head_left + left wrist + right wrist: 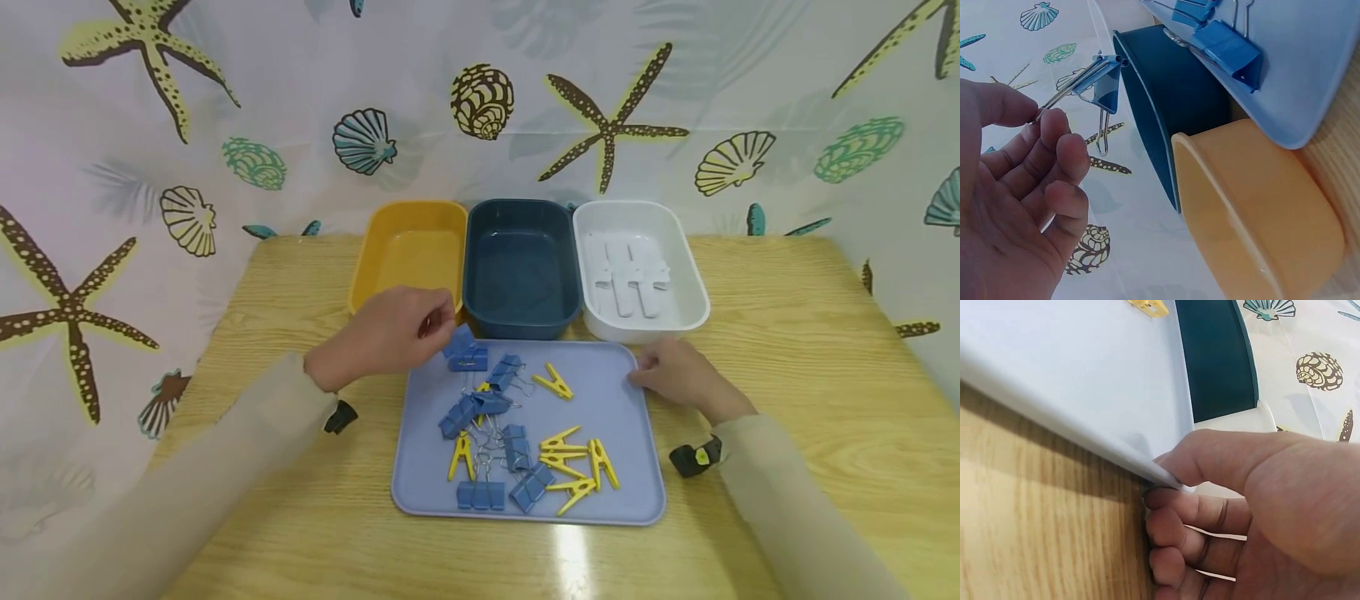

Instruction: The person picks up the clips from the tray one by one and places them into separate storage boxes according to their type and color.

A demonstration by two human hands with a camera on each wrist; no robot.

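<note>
Between thumb and forefinger my left hand [401,327] pinches a blue binder clip [1100,87] by one wire handle, the clip hanging above the tray's back left corner. My right hand [678,375] grips the rim of the pale blue tray [600,375] near its back right corner, thumb on top and fingers beneath. On the tray's left and front lie several more blue binder clips [517,447], their wire handles partly tangled. Several yellow clothespins [602,463] lie among and beside them; one clothespin [553,382] sits apart toward the back.
Behind the tray stand three bins side by side: a yellow bin [412,212], a dark blue bin [521,321] and a white bin [693,292]. Several white clip-like pieces [630,279] lie in the white one. A patterned cloth [420,75] hangs behind the wooden table [787,333].
</note>
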